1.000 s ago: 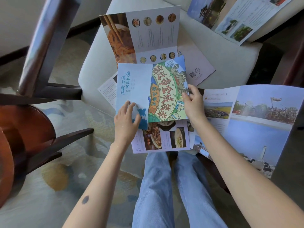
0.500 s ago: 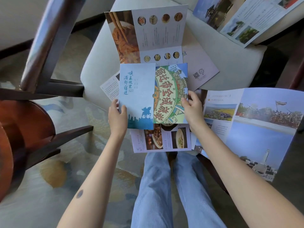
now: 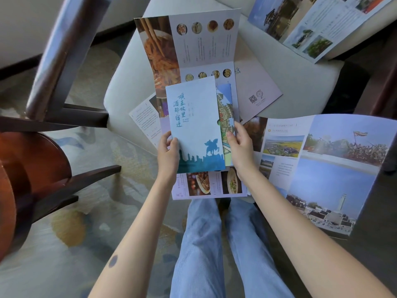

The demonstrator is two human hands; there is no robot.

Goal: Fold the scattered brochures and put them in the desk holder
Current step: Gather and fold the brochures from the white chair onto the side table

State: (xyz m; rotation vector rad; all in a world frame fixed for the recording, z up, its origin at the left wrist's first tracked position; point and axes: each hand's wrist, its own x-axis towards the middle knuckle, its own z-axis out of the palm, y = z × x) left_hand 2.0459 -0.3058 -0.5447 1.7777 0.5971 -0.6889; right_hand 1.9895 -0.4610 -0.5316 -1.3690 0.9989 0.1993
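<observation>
A light blue brochure (image 3: 194, 123) with a horseman silhouette is held above the white chair seat (image 3: 131, 67). Its blue cover panel lies almost fully over the illustrated map panel, of which a strip shows at the right. My left hand (image 3: 168, 153) grips the brochure's lower left edge. My right hand (image 3: 240, 147) pinches its lower right edge at the map panel. Beneath lie an unfolded food brochure (image 3: 193, 46) and a pale sheet with a QR code (image 3: 255, 95). No desk holder is in view.
A large unfolded scenic brochure (image 3: 326, 168) spreads at the right. Another open brochure (image 3: 311, 24) lies at the top right on a second seat. A dark wooden chair frame (image 3: 53, 61) and a round wooden tabletop (image 3: 28, 168) stand at the left. My jeans-clad legs (image 3: 214, 244) are below.
The blue cover panel has swung right over the map panel, nearly closing the brochure. My left hand shifted from the panel's face to its lower left edge.
</observation>
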